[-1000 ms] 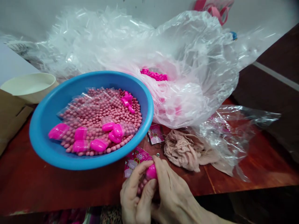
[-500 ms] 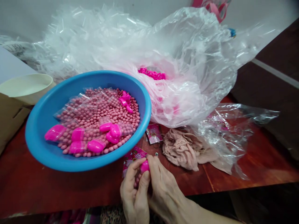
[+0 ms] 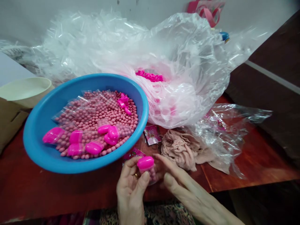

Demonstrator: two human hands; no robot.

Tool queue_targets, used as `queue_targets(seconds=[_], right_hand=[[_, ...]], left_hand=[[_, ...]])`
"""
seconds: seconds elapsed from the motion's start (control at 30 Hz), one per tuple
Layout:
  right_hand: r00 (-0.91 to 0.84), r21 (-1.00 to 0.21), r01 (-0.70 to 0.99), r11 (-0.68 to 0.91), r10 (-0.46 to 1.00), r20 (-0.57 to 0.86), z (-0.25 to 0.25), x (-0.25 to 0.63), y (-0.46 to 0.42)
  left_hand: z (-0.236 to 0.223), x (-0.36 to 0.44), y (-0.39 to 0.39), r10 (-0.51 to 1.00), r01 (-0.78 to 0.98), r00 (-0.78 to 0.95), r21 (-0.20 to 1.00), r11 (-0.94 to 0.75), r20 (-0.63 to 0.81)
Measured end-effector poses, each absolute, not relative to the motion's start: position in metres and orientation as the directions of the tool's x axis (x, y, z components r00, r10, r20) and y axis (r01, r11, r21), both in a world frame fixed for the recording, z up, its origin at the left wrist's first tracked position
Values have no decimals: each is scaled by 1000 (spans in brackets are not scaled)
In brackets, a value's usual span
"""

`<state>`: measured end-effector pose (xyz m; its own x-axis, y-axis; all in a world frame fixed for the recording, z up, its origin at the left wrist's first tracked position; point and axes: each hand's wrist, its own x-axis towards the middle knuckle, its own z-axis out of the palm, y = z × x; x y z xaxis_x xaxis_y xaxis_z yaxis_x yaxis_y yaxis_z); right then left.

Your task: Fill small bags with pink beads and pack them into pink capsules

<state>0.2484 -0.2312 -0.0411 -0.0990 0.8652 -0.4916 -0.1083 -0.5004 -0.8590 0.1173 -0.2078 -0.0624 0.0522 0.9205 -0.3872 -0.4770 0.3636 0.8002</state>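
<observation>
My left hand (image 3: 132,184) grips a small clear container of pink beads (image 3: 152,172) topped by a bright pink cap (image 3: 145,162), holding it upright between thumb and fingers. Close by on its right, my right hand (image 3: 179,179) has its fingers apart and holds nothing. To the left stands a blue basin (image 3: 70,167) full of loose pink beads (image 3: 105,114). Several similar capped containers (image 3: 93,147) lie on those beads, along with clear packets and a few loose pink caps (image 3: 123,101).
Behind the basin is a heap of clear plastic (image 3: 82,43). An open plastic bag (image 3: 178,106) holds more pink pieces (image 3: 150,76). A beige cloth (image 3: 179,148), a printed pink card (image 3: 152,135) and clear wrap (image 3: 225,137) lie right of the basin. A pale bowl (image 3: 25,89) stands far left.
My right hand has come off the container and opened, moving slightly right. The pink cap and beads, mostly covered by fingers before, now show in my left hand.
</observation>
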Motion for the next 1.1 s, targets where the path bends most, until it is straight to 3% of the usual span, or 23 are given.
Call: queue_targets(seconds=[0.1, 0.2, 0.3, 0.37, 0.43, 0.53, 0.67, 0.77, 0.93, 1.1], right_hand=[[-145, -675, -475, -565, 807, -573, -41, 236, -232], [-132, -526, -648, -550, 762, -634, -49, 227, -231], [28, -609, -625, -487, 766, -642, -60, 228, -234], [97, -700, -536, -471, 790, -606, -62, 229, -236], [107, -752, -464, -468, 814, -572, -57, 231, -236], [41, -713, -536, -452, 830, -557, -41, 233, -231], [-128, -480, -720, -501, 776, -618, -28, 239, -222], [-132, -377, -769, -517, 705, -697, -30, 239, -218], [11, -413, -769, -489, 635, -773, -40, 232, -217], [152, -623, -594, -509, 690, -708, -44, 227, -231]], left_hand=[[-73, 128, -223, 983, -284, -45, 945, 160, -180], [-82, 136, -234, 993, -86, -19, 989, -119, 118], [-85, 135, -232, 941, 126, 43, 933, -338, 335], [-85, 130, -226, 892, 341, 120, 826, -449, 436], [-85, 125, -220, 840, 490, 231, 687, -536, 490], [-88, 125, -216, 767, 548, 344, 547, -633, 542], [-93, 133, -221, 728, 577, 363, 473, -666, 582], [-95, 138, -225, 711, 555, 352, 476, -682, 609], [-97, 142, -231, 681, 569, 305, 446, -691, 666], [-100, 148, -242, 663, 648, 175, 422, -634, 728]])
